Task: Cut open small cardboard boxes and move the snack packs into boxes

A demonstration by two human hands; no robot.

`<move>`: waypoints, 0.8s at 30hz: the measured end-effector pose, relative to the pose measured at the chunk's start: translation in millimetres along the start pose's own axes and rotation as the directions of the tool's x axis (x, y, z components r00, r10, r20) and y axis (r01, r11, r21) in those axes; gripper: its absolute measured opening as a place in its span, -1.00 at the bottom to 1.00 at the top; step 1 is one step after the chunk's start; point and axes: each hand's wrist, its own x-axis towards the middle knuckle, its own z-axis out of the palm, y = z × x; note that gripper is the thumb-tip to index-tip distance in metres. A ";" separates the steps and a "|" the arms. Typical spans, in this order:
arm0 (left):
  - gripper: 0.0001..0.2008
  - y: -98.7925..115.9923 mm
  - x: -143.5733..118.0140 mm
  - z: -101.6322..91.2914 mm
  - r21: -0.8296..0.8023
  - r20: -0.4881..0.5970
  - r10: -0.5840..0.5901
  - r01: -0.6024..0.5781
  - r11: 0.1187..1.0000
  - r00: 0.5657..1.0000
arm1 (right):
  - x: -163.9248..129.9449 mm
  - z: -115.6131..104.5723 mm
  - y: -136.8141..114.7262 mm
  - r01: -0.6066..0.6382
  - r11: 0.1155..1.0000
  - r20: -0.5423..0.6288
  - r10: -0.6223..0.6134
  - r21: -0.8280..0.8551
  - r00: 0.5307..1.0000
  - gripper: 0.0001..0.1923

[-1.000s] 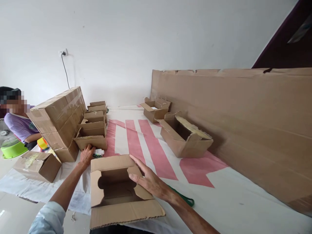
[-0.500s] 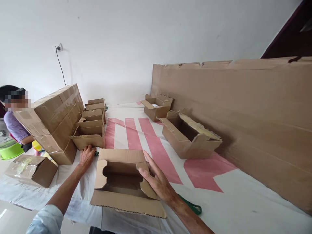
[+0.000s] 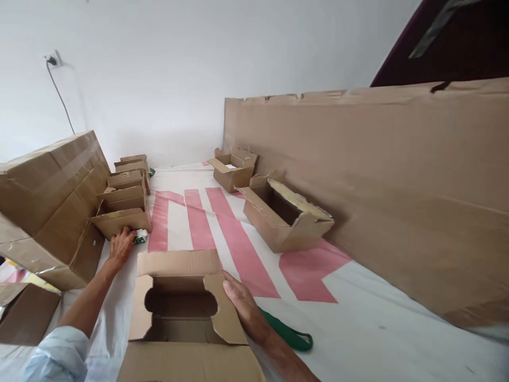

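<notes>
Head view: your right hand (image 3: 244, 307) grips the open carton (image 3: 186, 358) in front of you.
Its flaps spread outward, showing inner walls and floor; to the right on the counter (image 3: 358, 339), a large box (image 3: 274, 233) gapes, and a smaller box (image 3: 234, 180) behind it contains something white. Your right thumb lies over the carton's side flap, fingers hidden; your left hand (image 3: 122, 245) reaches out to the nearest row box (image 3: 124, 223), beside a small white-and-green pack (image 3: 140, 236), but you cannot tell whether it grips anything.

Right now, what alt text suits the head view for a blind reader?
A person's right hand holds an open cardboard box; the left hand is before another open box, beside a small green-and-white item. Taped cartons stand stacked nearby.
</notes>
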 end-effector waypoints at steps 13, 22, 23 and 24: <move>-0.64 -6.6 47.4 -3.0 0.008 0.010 0.026 -0.026 1.000 1.000 | -0.6 -1.4 18.4 0.056 0.998 -0.001 -0.056 0.012 0.998 -0.29; -0.59 -2.4 40.0 -8.8 -0.060 0.019 -0.024 0.025 0.998 1.000 | -4.1 2.5 12.5 0.086 0.995 -0.006 -0.087 -0.045 0.996 -0.21; -0.57 -3.0 35.1 -11.8 -0.075 0.016 -0.032 0.033 0.997 0.999 | -4.6 3.1 13.6 0.087 0.995 -0.011 -0.087 -0.043 0.996 -0.21; -0.56 -4.1 30.3 -16.0 -0.092 0.010 -0.038 0.039 0.995 0.999 | -5.1 3.9 14.4 0.085 0.996 -0.017 -0.086 -0.042 0.996 -0.21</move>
